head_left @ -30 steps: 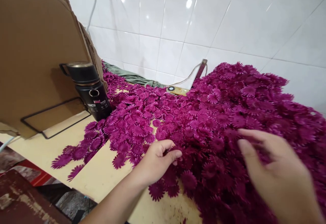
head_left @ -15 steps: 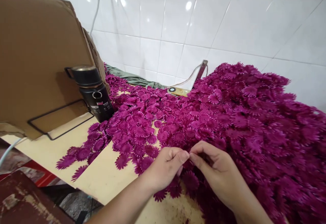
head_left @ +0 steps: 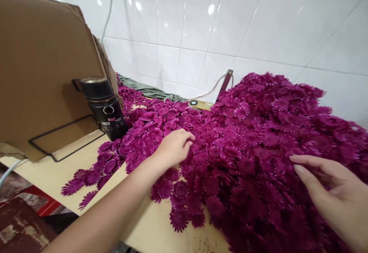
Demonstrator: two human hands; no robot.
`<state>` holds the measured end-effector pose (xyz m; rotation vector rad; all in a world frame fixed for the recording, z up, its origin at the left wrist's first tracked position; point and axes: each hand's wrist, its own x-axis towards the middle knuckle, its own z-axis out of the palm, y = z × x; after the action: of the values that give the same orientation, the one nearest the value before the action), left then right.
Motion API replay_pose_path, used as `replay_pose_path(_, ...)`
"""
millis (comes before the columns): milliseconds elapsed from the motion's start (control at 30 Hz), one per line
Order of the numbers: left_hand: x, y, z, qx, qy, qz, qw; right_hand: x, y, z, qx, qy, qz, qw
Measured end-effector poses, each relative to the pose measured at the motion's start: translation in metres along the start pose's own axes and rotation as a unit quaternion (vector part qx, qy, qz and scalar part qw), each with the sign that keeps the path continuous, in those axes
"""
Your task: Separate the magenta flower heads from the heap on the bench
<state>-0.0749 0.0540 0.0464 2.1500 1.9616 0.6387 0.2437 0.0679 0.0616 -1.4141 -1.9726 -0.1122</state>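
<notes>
Many magenta artificial flower heads (head_left: 247,130), flat with fringed petals, lie piled over the table. My left hand (head_left: 175,147) reaches over the middle of the pile. Its thumb and forefinger point down at the flowers with a small gap between them, and nothing shows in them; the other fingers are curled out of sight. Farther right, my right hand (head_left: 335,189) hovers at the large heap. Its thumb and forefinger tips come together in a pinch; whatever is between them is too small to make out against the flowers.
A black vacuum bottle (head_left: 106,109) stands at the left before a large cardboard box (head_left: 46,61). A black wire frame (head_left: 77,145) lies beside it. Behind the flowers are a yellowish tool (head_left: 201,104), green cloth (head_left: 149,90) and a white tiled wall (head_left: 195,23).
My hands were together, fingertips meeting above the front of the pile. Now they are apart: the left has moved forward and left onto the flowers, the right far to the right.
</notes>
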Motion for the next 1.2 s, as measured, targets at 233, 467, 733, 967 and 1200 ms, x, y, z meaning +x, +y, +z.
replay_pose_path(233,0.034,-0.034,0.024,0.151,-0.037,-0.101,0.983,-0.010,-0.025,0.004,0.009,-0.002,-0.015,1.000)
replay_pose_path(467,0.034,-0.047,0.014,0.120,-0.014,-0.085,0.989,-0.022,-0.036,0.007,0.041,0.010,-0.081,0.996)
replay_pose_path(733,-0.008,-0.012,-0.006,-0.113,0.014,-0.038,0.993,-0.031,-0.107,0.045,0.197,-0.107,-0.033,0.974)
replay_pose_path(967,-0.047,0.031,0.025,-0.367,-0.041,0.007,0.929,-0.031,-0.146,0.073,0.358,-0.234,0.036,0.903)
replay_pose_path(1200,-0.056,0.041,0.028,-0.413,-0.115,0.026,0.903,-0.041,-0.126,0.054,0.304,-0.255,0.024,0.918)
